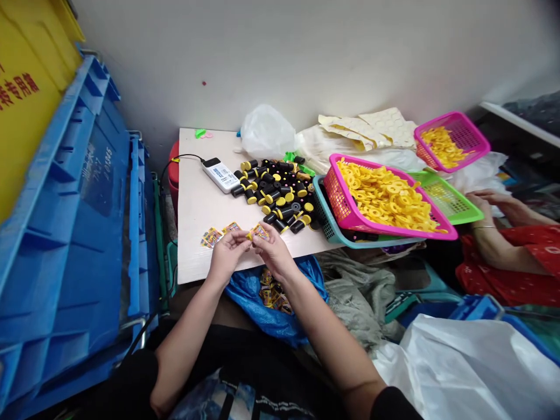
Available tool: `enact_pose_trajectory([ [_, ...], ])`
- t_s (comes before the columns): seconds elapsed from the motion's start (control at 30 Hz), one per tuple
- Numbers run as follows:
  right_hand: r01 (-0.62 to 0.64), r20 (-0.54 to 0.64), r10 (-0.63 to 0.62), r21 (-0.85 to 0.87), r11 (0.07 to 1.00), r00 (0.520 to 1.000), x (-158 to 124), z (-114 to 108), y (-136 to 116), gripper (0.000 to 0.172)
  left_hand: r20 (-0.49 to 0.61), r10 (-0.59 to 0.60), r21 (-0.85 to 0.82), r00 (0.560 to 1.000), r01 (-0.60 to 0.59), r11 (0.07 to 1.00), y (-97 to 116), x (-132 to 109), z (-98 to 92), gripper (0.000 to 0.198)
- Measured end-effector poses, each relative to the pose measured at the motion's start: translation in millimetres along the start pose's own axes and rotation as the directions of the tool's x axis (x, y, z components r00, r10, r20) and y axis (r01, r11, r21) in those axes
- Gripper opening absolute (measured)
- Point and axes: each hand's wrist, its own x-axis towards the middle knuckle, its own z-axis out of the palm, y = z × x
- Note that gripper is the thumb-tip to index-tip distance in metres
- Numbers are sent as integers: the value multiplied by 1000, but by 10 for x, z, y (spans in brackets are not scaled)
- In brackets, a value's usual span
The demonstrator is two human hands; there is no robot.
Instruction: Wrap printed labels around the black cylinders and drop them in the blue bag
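Clearly, a small printed piece (259, 231) is held just above the near edge of the tabletop (196, 198). It is pinched from both sides: the fingers of the left hand (226, 255) are closed on its left end and the fingers of the right hand (275, 252) are closed on the rest of it. A few loose pieces (213, 237) of the same kind lie on the tabletop just beside the left hand, and more are seen in the blue bag (254, 291) below the edge. Because the grip is made only with the fingertips and so near to the edge, the printed piece could slip and fall into the bag or onto the lap, where it would be mixed with the others. The loose pieces are also near the edge and could be swept off by the left wrist. Behind the hands, a pile of black rollers (280, 192) lies close to the pink basket (336, 198) of yellow rings (385, 198); one careless reach could set some rollers rolling. At the far right, a co-worker's hand (485, 201) is seen, well apart from all this.
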Motion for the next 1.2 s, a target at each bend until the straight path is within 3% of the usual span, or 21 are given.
enact_pose_trajectory([
  [0.1,-21,-24,20,-68,997,1000,-48,-88,-10,59,15,-42,-19,999,42,999,89,-13,-50,39],
  [0.2,-11,5,11,-96,995,1000,-65,-151,-23,51,62,-47,43,997,45,998,175,-47,-69,50],
  [0.3,28,5,-28,-50,998,1000,-75,-117,-18,43,82,-57,61,995,52,997,192,-86,6,47],
  [0.5,98,-92,-97,6,995,991,-125,-17,27,28,-61,-33,74,998,38,997,133,-95,109,31],
  [0.67,149,75,-146,-36,988,986,-152,-118,-91,40,157,-123,225,980,86,971,295,-76,-24,27],
  [0.8,143,45,-140,-63,988,989,-120,-105,-85,51,170,-89,175,981,59,983,340,-124,35,49],
  [0.87,161,28,-159,-75,984,987,-83,-87,-58,48,133,-56,125,990,39,991,312,-136,77,59],
  [0.93,235,30,-234,-215,948,972,-17,-122,-95,38,80,-40,103,996,32,994,285,-122,76,56],
  [1.0,355,41,-395,-532,769,918,88,-226,-234,24,31,-23,136,999,19,991,279,-92,32,45],
  [1.07,366,138,-522,-856,364,842,232,-373,-449,20,8,8,207,1000,-10,978,290,-67,-25,34],
  [1.13,299,295,-439,-952,-62,849,391,-510,-664,31,-6,51,254,999,-48,966,305,-61,-65,28],
  [1.2,302,393,-272,-897,-323,878,527,-591,-813,35,-28,88,263,996,-78,962,311,-75,-75,24],
])
